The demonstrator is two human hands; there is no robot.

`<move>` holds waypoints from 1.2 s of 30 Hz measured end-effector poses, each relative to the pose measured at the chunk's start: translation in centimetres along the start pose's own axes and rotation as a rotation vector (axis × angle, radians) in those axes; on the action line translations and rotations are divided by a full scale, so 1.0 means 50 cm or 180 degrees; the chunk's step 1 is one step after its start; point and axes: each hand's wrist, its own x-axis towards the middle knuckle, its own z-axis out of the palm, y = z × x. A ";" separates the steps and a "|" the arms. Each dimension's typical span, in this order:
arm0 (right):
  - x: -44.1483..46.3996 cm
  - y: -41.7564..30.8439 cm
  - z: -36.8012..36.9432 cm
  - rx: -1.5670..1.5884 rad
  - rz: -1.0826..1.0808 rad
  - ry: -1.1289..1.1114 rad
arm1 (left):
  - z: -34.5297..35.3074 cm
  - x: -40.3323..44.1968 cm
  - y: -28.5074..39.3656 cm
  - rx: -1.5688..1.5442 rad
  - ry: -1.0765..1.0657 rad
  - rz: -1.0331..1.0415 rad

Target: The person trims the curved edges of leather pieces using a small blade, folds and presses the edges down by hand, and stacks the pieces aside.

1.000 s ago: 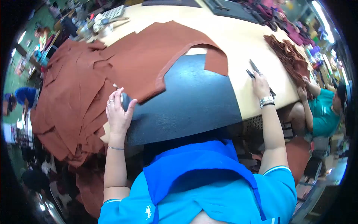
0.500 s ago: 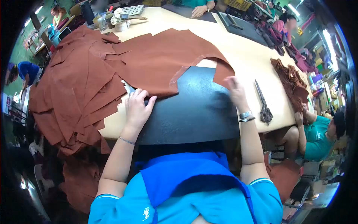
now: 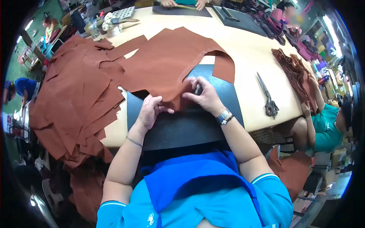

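A large brown sheet (image 3: 167, 53) lies partly over a black mat (image 3: 182, 129) in front of me. My left hand (image 3: 150, 110) pinches the sheet's near edge, which is lifted a little off the mat. Just right of it, my right hand (image 3: 203, 95) is curled at the same edge, blurred, with something small and dark between its fingers that I cannot make out. Dark-handled scissors (image 3: 267, 97) lie on the pale table (image 3: 247, 57), to the right of the mat.
A heap of brown pieces (image 3: 76, 98) covers the table's left side. Gathered brown material (image 3: 294, 76) lies at the right edge, where a person in green (image 3: 327, 127) sits. Another person's hands (image 3: 184, 4) are on a far dark mat (image 3: 182, 10). A white cup (image 3: 113, 30) stands back left.
My right hand let go of the scissors and moved left to the sheet's near edge. My left hand now holds that edge, which has been raised. Another person's hands are at the far mat.
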 end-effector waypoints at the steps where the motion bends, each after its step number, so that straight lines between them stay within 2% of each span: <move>1: -0.009 -0.007 -0.005 0.0178 0.0604 -0.0421 | -0.002 -0.005 -0.012 -0.0161 -0.0013 -0.0024; 2: -0.027 -0.007 0.003 0.0067 0.0059 -0.0668 | 0.001 0.005 -0.004 -0.0215 -0.0128 -0.0126; 3: -0.037 -0.027 0.013 0.0078 0.0008 -0.0725 | 0.035 -0.002 0.016 -0.0257 0.0234 -0.0216; 6: -0.074 -0.106 0.024 -0.0274 0.0086 -0.1225 | 0.041 0.002 0.041 -0.0270 0.0330 -0.0952; 7: -0.085 -0.116 0.029 -0.0372 0.0034 -0.1518 | 0.017 0.012 0.029 -0.0097 0.0021 -0.0745; 8: -0.094 -0.120 0.030 -0.0486 -0.0033 -0.1824 | 0.013 0.010 0.024 -0.0007 0.0238 -0.0631; 9: -0.105 -0.116 0.033 -0.0524 -0.0203 -0.1601 | 0.012 0.009 0.017 0.0079 0.0455 -0.0503; 10: -0.112 -0.096 0.039 -0.0107 -0.0360 -0.1046 | 0.011 0.006 0.013 0.0160 0.0675 -0.0365; 12: -0.093 -0.053 0.041 0.1196 0.0516 -0.0417 | 0.012 -0.005 0.012 0.0108 0.0759 -0.0322; 15: -0.047 -0.047 0.002 0.1314 0.1750 -0.0704 | 0.009 -0.011 -0.001 0.0348 0.0893 -0.0132; 19: -0.018 -0.054 -0.007 0.1612 0.2306 -0.1204 | 0.002 -0.010 -0.010 0.0594 0.0899 -0.0029; 22: -0.010 -0.040 -0.002 0.2033 0.2638 -0.1563 | -0.002 -0.013 -0.016 0.0578 0.0850 0.0034; 31: -0.011 -0.019 0.002 0.2247 0.2327 -0.1513 | 0.013 -0.017 -0.010 0.0707 0.0876 0.0042; 36: -0.012 -0.032 -0.003 0.2299 0.2656 -0.1483 | -0.001 -0.014 -0.017 0.0728 0.0898 0.0060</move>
